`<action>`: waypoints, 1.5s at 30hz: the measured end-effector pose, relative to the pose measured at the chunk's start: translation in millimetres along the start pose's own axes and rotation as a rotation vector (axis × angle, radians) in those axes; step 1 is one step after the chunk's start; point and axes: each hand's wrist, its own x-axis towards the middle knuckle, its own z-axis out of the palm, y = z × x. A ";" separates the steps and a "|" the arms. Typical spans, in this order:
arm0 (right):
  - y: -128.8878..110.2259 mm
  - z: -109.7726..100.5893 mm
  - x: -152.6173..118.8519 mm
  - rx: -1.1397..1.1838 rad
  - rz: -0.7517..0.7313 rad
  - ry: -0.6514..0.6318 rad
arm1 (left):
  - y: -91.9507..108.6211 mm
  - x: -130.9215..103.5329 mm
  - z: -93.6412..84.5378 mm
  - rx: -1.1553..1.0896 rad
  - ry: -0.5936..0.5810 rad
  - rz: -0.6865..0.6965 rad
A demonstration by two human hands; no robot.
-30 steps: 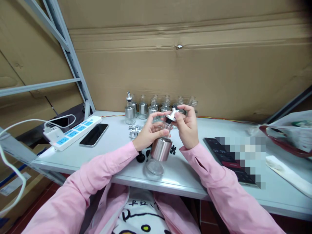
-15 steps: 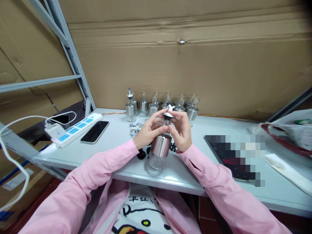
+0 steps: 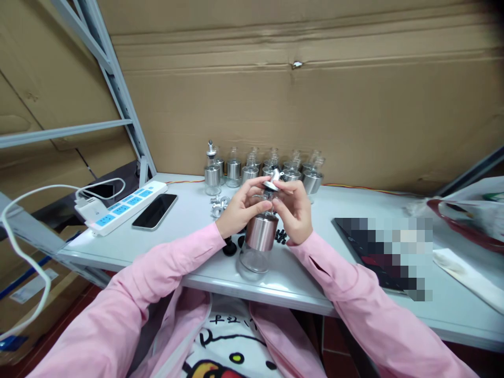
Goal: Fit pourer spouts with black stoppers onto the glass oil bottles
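Note:
A glass oil bottle (image 3: 260, 233) with a brushed metal sleeve leans slightly on the table in front of me. Its neck lies between my left hand (image 3: 247, 209) and my right hand (image 3: 294, 211). Both hands are closed around it, thumbs at the neck and index fingers up at the pour spout (image 3: 271, 184). That spout, metal with a black-edged collar, sits tilted at the bottle's mouth; fingers partly cover the joint. Small black parts (image 3: 281, 237) lie beyond the bottle, and black round caps (image 3: 229, 247) rest near my left wrist.
Several sleeved bottles (image 3: 233, 169) stand at the back; one (image 3: 212, 176) carries a spout. Metal spout parts (image 3: 219, 206) lie before them. On the left are a power strip (image 3: 126, 207) and a phone (image 3: 155, 211). A dark flat item (image 3: 366, 252) and a plastic bag (image 3: 468, 215) are on the right.
The view has shifted slightly. My hands stay around the bottle neck and spout, with only small finger movement.

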 end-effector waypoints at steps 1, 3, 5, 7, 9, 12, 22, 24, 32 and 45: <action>-1.3 0.1 0.5 -0.009 0.000 -0.003 | -0.2 0.1 -0.2 -0.006 0.003 -0.002; -3.4 0.3 1.4 -0.022 -0.006 -0.017 | -0.4 0.3 -0.2 -0.019 0.011 -0.006; -4.5 0.2 2.1 -0.021 -0.008 -0.036 | 0.1 0.4 0.4 -0.033 0.012 -0.007; -4.5 -0.2 2.3 -0.028 0.002 -0.043 | 0.9 0.4 1.3 -0.045 0.012 -0.007; -3.7 -0.7 2.4 -0.054 0.015 -0.027 | 1.4 0.7 1.7 -0.055 0.023 -0.009; -2.4 -1.3 2.4 -0.082 0.038 0.009 | 0.2 1.6 0.6 -0.069 0.043 -0.028; -3.7 4.5 3.4 0.077 0.119 0.026 | 9.7 -5.8 9.9 -0.194 0.128 -0.212; -3.7 5.3 6.2 0.197 0.199 0.059 | 21.0 -7.7 12.0 -0.217 0.132 -0.275; 0.3 -4.0 20.1 0.306 0.295 0.291 | 51.0 59.7 -43.0 0.165 0.347 0.249; 8.4 -0.8 15.5 0.253 0.248 0.180 | -29.0 99.0 -114.5 0.702 0.417 0.212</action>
